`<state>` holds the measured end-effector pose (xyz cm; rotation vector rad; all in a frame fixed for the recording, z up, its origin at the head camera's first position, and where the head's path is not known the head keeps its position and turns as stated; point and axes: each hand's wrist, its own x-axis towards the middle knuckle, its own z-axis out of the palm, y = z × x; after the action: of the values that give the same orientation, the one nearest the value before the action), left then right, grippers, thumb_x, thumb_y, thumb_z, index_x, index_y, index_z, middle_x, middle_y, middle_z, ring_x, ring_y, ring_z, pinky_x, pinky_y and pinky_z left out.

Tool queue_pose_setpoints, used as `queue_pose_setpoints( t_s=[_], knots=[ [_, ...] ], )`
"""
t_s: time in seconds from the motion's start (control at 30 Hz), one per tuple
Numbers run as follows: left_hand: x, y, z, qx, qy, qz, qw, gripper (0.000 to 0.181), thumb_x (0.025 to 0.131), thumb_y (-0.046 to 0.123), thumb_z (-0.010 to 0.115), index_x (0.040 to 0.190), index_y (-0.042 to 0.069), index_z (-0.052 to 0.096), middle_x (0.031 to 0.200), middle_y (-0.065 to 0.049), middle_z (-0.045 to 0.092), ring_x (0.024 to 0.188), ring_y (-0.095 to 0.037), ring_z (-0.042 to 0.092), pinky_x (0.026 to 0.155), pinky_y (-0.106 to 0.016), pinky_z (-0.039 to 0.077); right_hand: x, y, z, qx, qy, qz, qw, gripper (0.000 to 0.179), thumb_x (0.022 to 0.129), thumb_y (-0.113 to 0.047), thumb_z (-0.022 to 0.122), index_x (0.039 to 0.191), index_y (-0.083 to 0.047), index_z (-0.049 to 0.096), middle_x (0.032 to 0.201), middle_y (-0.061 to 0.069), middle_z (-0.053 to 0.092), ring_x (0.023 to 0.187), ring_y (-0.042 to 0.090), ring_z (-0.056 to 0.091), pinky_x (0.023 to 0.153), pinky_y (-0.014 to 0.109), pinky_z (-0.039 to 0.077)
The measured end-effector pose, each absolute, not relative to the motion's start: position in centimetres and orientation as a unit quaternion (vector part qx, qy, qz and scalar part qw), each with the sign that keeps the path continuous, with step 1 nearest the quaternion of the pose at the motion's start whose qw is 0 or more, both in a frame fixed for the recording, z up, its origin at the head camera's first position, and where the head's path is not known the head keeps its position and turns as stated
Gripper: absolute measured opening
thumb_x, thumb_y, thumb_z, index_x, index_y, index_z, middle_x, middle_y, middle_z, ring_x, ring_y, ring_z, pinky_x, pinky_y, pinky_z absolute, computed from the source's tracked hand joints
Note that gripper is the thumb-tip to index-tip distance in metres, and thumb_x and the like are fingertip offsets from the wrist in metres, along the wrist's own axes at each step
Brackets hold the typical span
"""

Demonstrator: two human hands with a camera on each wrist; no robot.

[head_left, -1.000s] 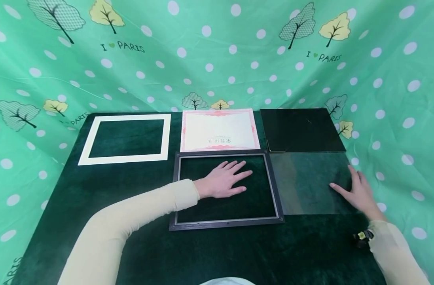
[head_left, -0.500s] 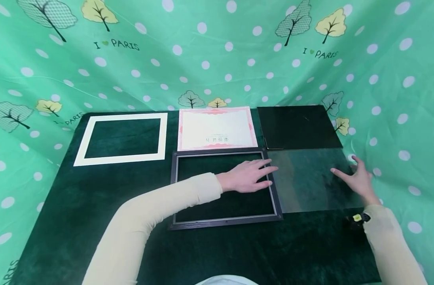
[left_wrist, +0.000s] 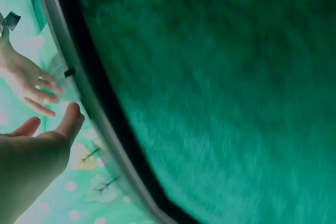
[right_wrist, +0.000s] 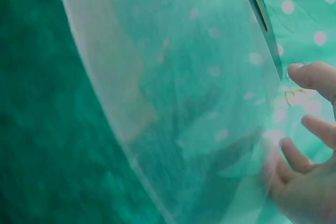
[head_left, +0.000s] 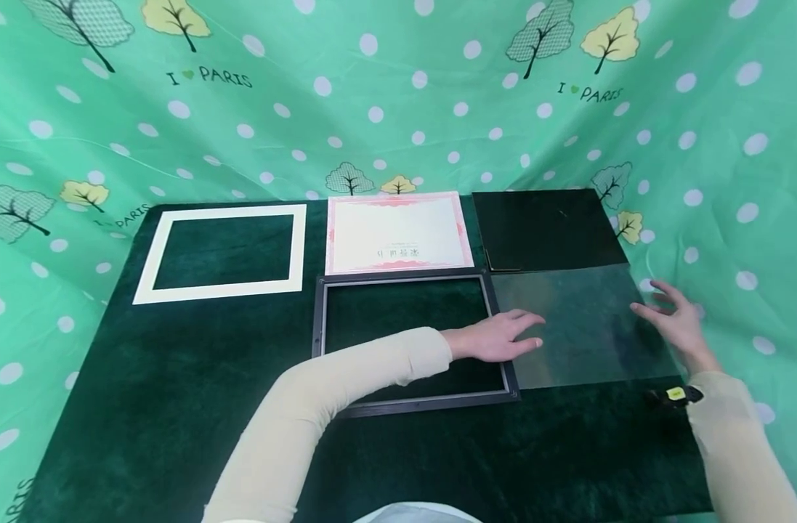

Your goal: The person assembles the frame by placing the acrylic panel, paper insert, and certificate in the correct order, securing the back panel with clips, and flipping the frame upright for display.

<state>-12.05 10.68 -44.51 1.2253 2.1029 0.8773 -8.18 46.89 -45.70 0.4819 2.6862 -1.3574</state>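
A clear, glossy sheet (head_left: 581, 327) lies on the table to the right of a dark rectangular frame (head_left: 431, 404). My left hand (head_left: 496, 336) reaches across the frame's right side, its fingertips over the sheet's left part. In the left wrist view this hand (left_wrist: 39, 156) has thumb and fingers apart, close beside the frame bar (left_wrist: 97, 103). My right hand (head_left: 682, 330) is at the sheet's right edge. The right wrist view shows its fingers (right_wrist: 317, 80) spread and slightly bent, the lower ones right at the edge of the sheet (right_wrist: 178, 87).
Along the back lie a white mat border (head_left: 218, 296), a pink-edged certificate (head_left: 394, 225) and a black panel (head_left: 548, 229). Dark green cloth (head_left: 195, 363) covers the table. A green dotted curtain (head_left: 424, 94) surrounds its back and sides.
My left hand has moved right, from inside the frame to over the sheet's left part. My right hand has stayed by the sheet's right edge, its fingers shifting slightly. The view has tilted a little.
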Motion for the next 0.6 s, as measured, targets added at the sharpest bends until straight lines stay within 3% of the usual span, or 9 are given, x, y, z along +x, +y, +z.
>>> queue_pose_setpoints(
  t_s=[0.1, 0.2, 0.27, 0.33, 0.47, 0.6],
  knots=[
    [-12.0, 11.1, -45.1, 0.439, 0.779, 0.349, 0.281, 0.049, 0.105, 0.034, 0.040, 0.148, 0.010, 0.036, 0.148, -0.008, 0.037, 0.130, -0.012, 0.041, 0.102, -0.020, 0.033, -7.5, 47.6, -45.2, 0.148, 0.883, -0.443, 0.047, 0.072, 0.096, -0.030, 0.061, 0.155, -0.013, 0.022, 0.144, 0.029, 0.030, 0.095, -0.008, 0.041, 0.070, 0.006, 0.040],
    [-12.3, 11.1, -45.3, 0.428, 0.779, 0.362, 0.280, 0.049, 0.105, 0.033, 0.041, 0.147, 0.009, 0.036, 0.148, -0.009, 0.037, 0.127, -0.014, 0.044, 0.100, -0.020, 0.035, -7.0, 48.0, -44.7, 0.123, 0.889, -0.439, 0.046, 0.066, 0.097, -0.024, 0.059, 0.153, -0.009, 0.027, 0.129, 0.005, 0.050, 0.096, -0.010, 0.043, 0.070, 0.006, 0.041],
    [-12.5, 11.1, -45.4, 0.421, 0.778, 0.374, 0.278, 0.049, 0.105, 0.033, 0.041, 0.147, 0.009, 0.036, 0.148, -0.011, 0.037, 0.122, -0.015, 0.048, 0.098, -0.020, 0.037, -6.9, 48.4, -44.4, 0.096, 0.893, -0.438, 0.043, 0.061, 0.098, -0.018, 0.057, 0.152, -0.009, 0.029, 0.119, -0.014, 0.050, 0.092, -0.014, 0.046, 0.070, 0.007, 0.043],
    [-12.7, 11.0, -45.6, 0.411, 0.777, 0.388, 0.278, 0.049, 0.104, 0.032, 0.042, 0.147, 0.008, 0.036, 0.148, -0.012, 0.036, 0.116, -0.014, 0.051, 0.095, -0.020, 0.039, -6.7, 48.8, -44.1, 0.066, 0.893, -0.443, 0.044, 0.058, 0.099, -0.010, 0.052, 0.153, -0.011, 0.029, 0.117, -0.024, 0.045, 0.089, -0.013, 0.051, 0.069, 0.009, 0.046],
    [-12.8, 10.8, -46.2, 0.387, 0.777, 0.409, 0.281, 0.050, 0.104, 0.033, 0.045, 0.146, 0.009, 0.038, 0.149, -0.011, 0.033, 0.106, -0.009, 0.055, 0.091, -0.018, 0.042, -6.3, 49.4, -43.5, 0.026, 0.890, -0.452, 0.059, 0.062, 0.101, -0.001, 0.042, 0.155, -0.020, 0.021, 0.131, -0.020, 0.037, 0.086, -0.007, 0.058, 0.068, 0.015, 0.049],
    [-12.7, 10.8, -46.4, 0.377, 0.781, 0.412, 0.279, 0.049, 0.103, 0.033, 0.046, 0.146, 0.009, 0.039, 0.149, -0.011, 0.033, 0.108, -0.009, 0.054, 0.092, -0.018, 0.041, -5.9, 49.4, -42.7, 0.018, 0.857, -0.513, 0.051, 0.062, 0.101, 0.003, 0.040, 0.156, -0.019, 0.020, 0.140, -0.011, 0.034, 0.086, -0.001, 0.060, 0.067, 0.016, 0.050]
  ],
)
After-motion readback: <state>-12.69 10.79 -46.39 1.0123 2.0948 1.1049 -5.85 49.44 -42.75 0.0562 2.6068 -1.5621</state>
